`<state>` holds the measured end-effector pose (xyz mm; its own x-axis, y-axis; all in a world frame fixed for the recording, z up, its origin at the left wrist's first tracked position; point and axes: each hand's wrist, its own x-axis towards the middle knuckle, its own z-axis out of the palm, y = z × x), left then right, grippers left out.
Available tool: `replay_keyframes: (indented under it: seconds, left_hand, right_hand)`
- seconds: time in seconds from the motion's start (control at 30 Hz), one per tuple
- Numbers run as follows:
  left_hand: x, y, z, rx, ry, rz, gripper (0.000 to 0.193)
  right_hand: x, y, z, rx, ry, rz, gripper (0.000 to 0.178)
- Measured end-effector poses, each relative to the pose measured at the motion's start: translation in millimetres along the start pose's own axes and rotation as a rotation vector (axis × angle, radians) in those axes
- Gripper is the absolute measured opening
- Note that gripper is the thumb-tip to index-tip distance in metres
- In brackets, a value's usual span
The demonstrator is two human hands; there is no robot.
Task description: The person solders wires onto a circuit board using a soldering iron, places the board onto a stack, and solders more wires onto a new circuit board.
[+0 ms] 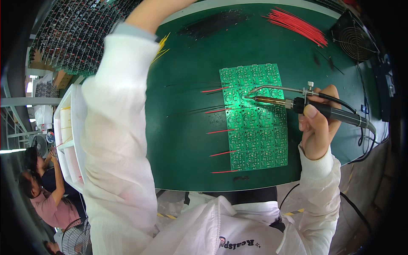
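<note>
My right hand [318, 123] is closed around the black handle of a soldering iron [272, 100], beside the board. A thin metal solder feed tube [276, 88] is clamped to the iron and curves toward its tip. Both tips hover over or touch the upper middle of a green circuit board panel [257, 140]; contact is unclear. Several red wires [221, 131] stick out along the panel's left edge, with thin black wires [206, 109] among the upper ones. My left arm [117, 119] reaches up past the top edge, so its hand is out of sight.
Bundles of red wires [297, 26], black wires [214, 23] and yellow wires [161, 47] lie farther back on the green table [187, 157]. A black fan [355, 40] stands at the right. White trays [68, 136] and stacked boards [72, 34] are on the left. People sit beyond.
</note>
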<state>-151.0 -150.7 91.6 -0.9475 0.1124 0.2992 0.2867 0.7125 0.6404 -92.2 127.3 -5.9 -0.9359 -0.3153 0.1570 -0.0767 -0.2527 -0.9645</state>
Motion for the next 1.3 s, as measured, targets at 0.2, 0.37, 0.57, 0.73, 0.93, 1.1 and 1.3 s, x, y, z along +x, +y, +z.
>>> replay_keyframes:
  seconds: [0.2,0.37,0.57,0.73,0.93,1.1,1.3]
  left_hand:
    - [-99,42,51,-0.031,0.127,0.197,0.015]
    - [-170,37,83,-0.035,0.110,0.086,0.019]
    - [-189,28,96,0.155,0.086,-0.014,0.020]
    - [-186,34,106,0.144,0.111,-0.025,0.021]
    - [-184,31,107,0.067,0.118,0.007,0.022]
    - [-184,28,109,0.064,0.104,0.022,0.023]
    - [-182,35,106,0.137,0.062,-0.053,0.020]
  right_hand:
    - [-14,6,-21,-0.075,0.072,-0.008,0.027]
    - [-19,8,-19,-0.079,0.044,-0.038,0.030]
    - [-23,7,-18,-0.066,0.031,0.011,0.032]
    - [-25,8,-16,-0.085,0.028,0.000,0.036]
    - [-26,12,-22,-0.112,0.016,0.013,0.039]
    - [-28,12,-22,-0.120,0.027,0.032,0.040]
    - [-28,13,-22,-0.134,-0.004,0.043,0.037]
